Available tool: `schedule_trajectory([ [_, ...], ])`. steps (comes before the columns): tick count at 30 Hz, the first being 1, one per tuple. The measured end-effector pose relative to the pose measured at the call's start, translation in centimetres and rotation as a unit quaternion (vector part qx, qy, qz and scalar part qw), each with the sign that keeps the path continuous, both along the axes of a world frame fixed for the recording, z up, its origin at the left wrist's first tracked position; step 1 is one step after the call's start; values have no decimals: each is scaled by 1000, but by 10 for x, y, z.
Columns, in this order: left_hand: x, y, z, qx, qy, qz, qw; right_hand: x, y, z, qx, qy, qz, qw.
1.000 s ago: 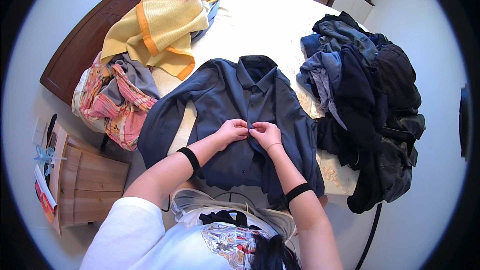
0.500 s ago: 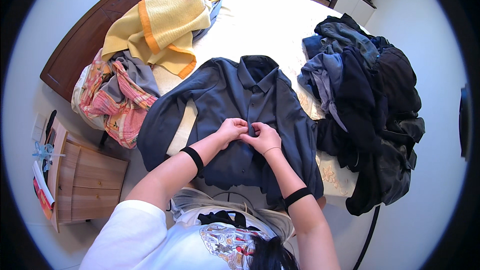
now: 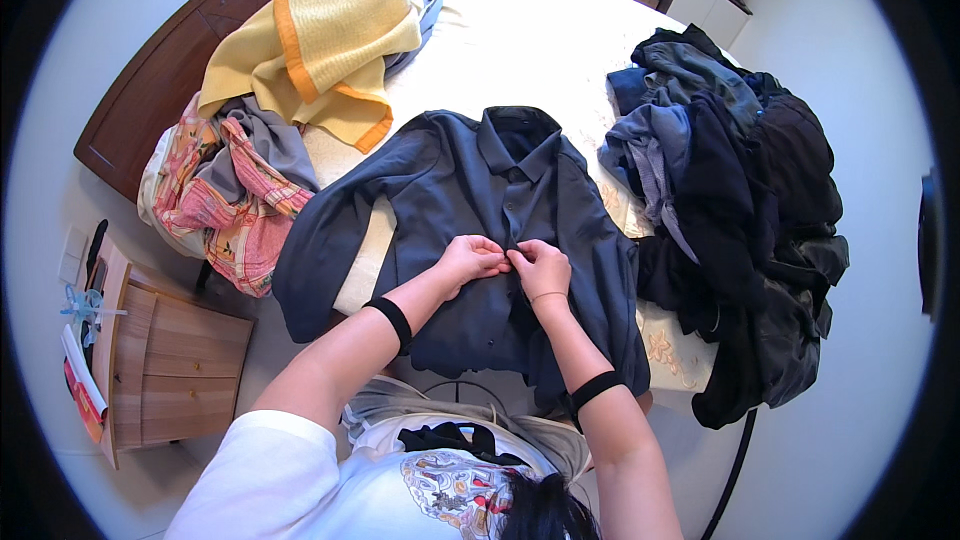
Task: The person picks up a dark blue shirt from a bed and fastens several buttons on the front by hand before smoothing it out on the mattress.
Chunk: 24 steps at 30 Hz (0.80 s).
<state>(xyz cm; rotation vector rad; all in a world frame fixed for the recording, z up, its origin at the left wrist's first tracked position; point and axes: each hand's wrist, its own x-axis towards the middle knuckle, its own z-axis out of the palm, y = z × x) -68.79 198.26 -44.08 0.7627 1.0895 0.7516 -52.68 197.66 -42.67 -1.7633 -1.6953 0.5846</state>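
A dark blue-grey button-up shirt lies front side up along the bed's near edge, its collar pointing away from me and its lower end hanging over the edge. At the middle of its front, my left hand pinches the button placket from the left. Close against it, my right hand pinches the same strip from the right, fingertips nearly meeting. Buttons show above and below my fingers; whether one is between them is hidden. The left sleeve in view spreads out toward the bedside cabinet.
A heap of dark clothes covers the bed's right side. On the left lie a yellow blanket with orange edging and pink patterned bedding, by the dark wooden headboard. A wooden bedside cabinet stands at lower left.
My fingertips have shifted slightly to the right along the placket, and my right hand's fingers have turned more upright. The shirt stays in nearly the same place.
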Motion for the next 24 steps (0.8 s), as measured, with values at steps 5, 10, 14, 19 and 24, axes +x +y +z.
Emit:
schedule_trajectory([
  [5, -2, -1, -5, 12, -29, -2, 1000, -2, -2, 1, 61, -20, 10, 998],
  [10, -2, -5, -7, 24, -23, 7, 999, -1, -5, 3, -16, -25, 37, 999],
  [14, 5, -12, 3, 35, 23, 6, 999, 4, -9, 0, -38, -25, 28, 999],
  [19, 2, -21, -1, 81, 24, 17, 996, 1, -17, 12, -53, -14, 53, 997],
  [24, 0, -25, -14, 120, -25, 34, 992, 1, -20, 8, -43, -2, 61, 997],
])
